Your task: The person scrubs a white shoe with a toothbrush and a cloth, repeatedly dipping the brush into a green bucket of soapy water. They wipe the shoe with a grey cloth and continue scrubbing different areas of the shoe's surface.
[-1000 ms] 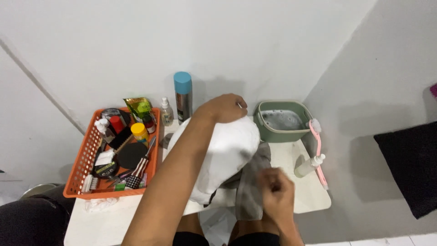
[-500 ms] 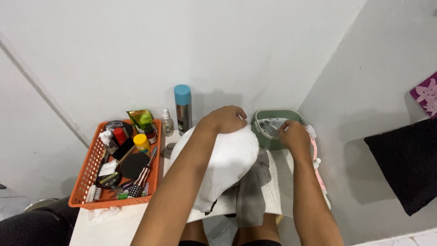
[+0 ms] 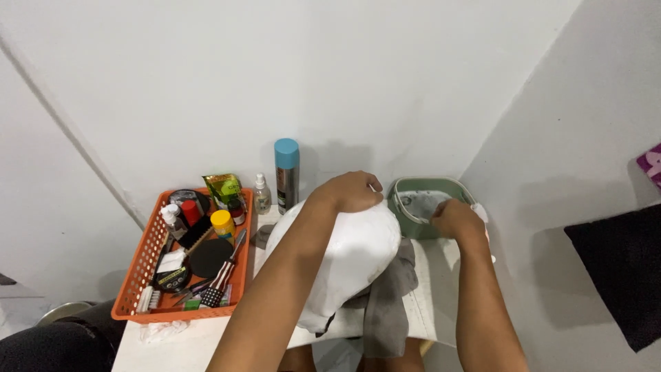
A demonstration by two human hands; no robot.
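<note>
While the left hand [image 3: 352, 192] curls closed over the far top of a white shoe [image 3: 348, 258], gripping it from above, the right hand [image 3: 456, 219] reaches to the near rim of a green basin [image 3: 406, 207]; its fingers bend down at the basin's edge, and whether they pinch anything cannot be told. The shoe sits at the middle of a white table [image 3: 434, 289], bulging and rounded, with its lower end toward the near edge. A grey cloth [image 3: 385, 306] lies under and to the right of the shoe, hanging over the table's near side. The basin stands on the far right of the table, just beside the shoe, with cloudy water inside.

Left of the shoe stands an orange plastic basket [image 3: 134, 279] crowded with small items: a yellow-capped jar [image 3: 222, 224], a round black tin [image 3: 208, 257], brushes and small bottles. Against the far wall, between basket and basin, stand a tall spray can with a blue cap [image 3: 286, 176] and a small clear bottle [image 3: 261, 195]. A dark cloth [image 3: 620, 275] hangs on the right wall, well apart from the table.
</note>
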